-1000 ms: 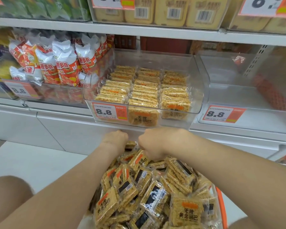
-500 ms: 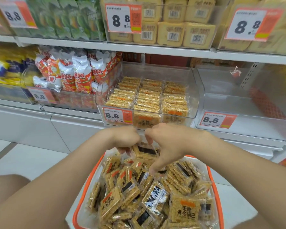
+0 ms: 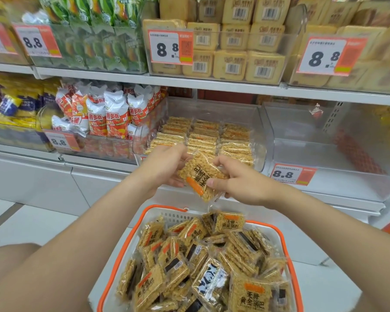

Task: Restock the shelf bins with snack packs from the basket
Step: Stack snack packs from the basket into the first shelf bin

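The square golden rice-cracker snack pack in clear wrap with an orange stripe point(image 3: 199, 176) is held in the air between both hands, just in front of the clear plastic shelf bin point(image 3: 260, 143) and above the basket. The left hand point(image 3: 164, 167) has its fingers curled round the pack's left edge; the right hand point(image 3: 241, 182) pinches its right edge. The bin holds three rows of like packs. The white plastic basket with an orange rim point(image 3: 162, 206) below is heaped with packs, so I judge restocking far from done: this pack is not yet placed, and many remain.
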